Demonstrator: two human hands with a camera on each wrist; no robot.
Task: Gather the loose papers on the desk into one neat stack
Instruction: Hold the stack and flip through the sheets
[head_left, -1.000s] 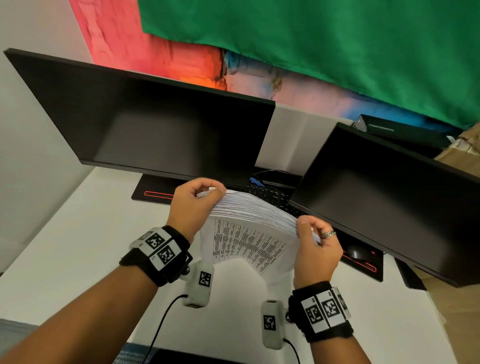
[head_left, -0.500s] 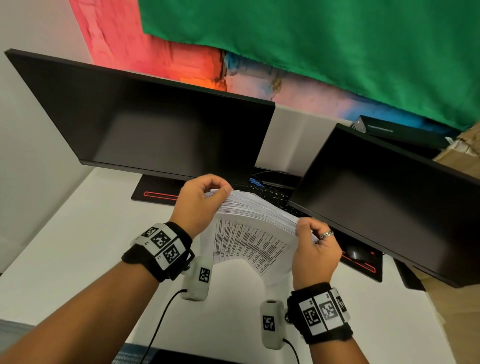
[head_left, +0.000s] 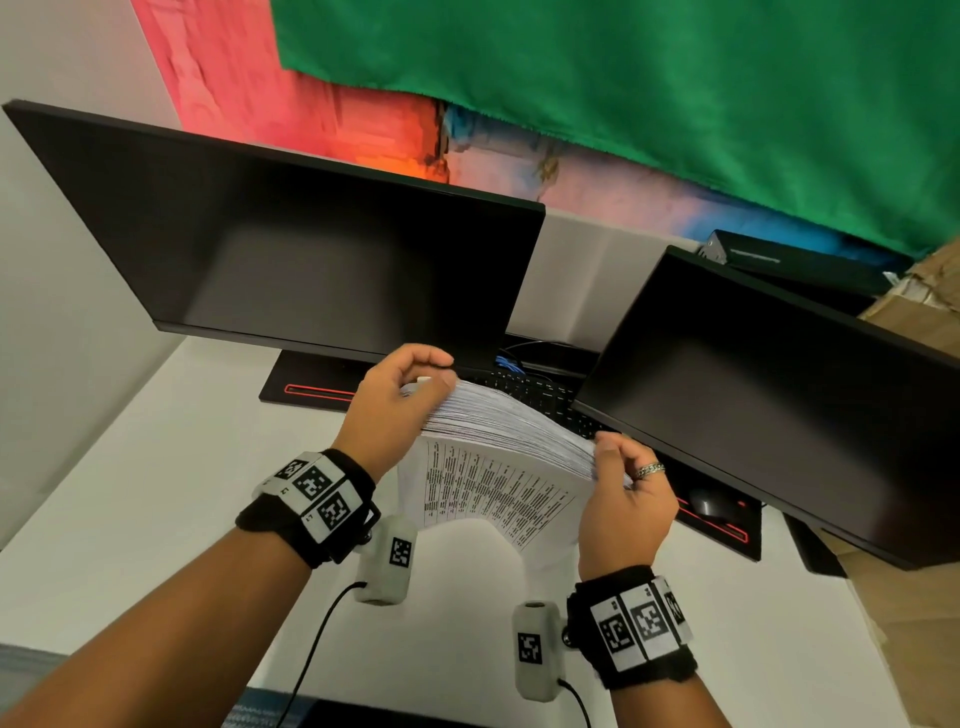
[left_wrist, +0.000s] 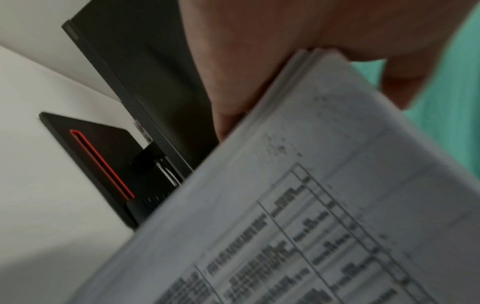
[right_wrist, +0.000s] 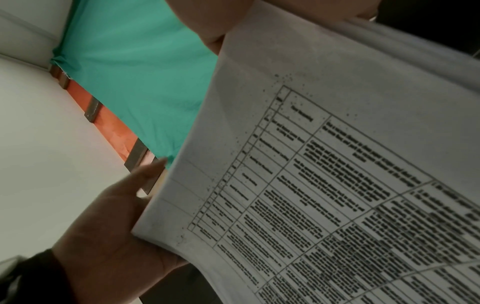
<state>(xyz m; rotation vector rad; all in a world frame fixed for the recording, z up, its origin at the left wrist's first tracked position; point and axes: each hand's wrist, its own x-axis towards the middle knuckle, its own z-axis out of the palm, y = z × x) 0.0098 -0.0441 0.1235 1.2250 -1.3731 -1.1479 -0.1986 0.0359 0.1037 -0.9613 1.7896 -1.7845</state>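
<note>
Left arm: bare forearm reaching forward from the lower left, wrist wrapped in a black band with square markers.
Left hand (head_left: 395, 402): raised, back toward the head camera, fingers curled over the top left corner of the stack of papers (head_left: 498, 467), thumb pressed against its near face.
Right arm: bare forearm coming up from the lower right, the same black marker band at the wrist.
Right hand (head_left: 623, 499): lower than the left, fingers curled round the stack's right edge, a ring (head_left: 651, 470) on one finger.
</note>
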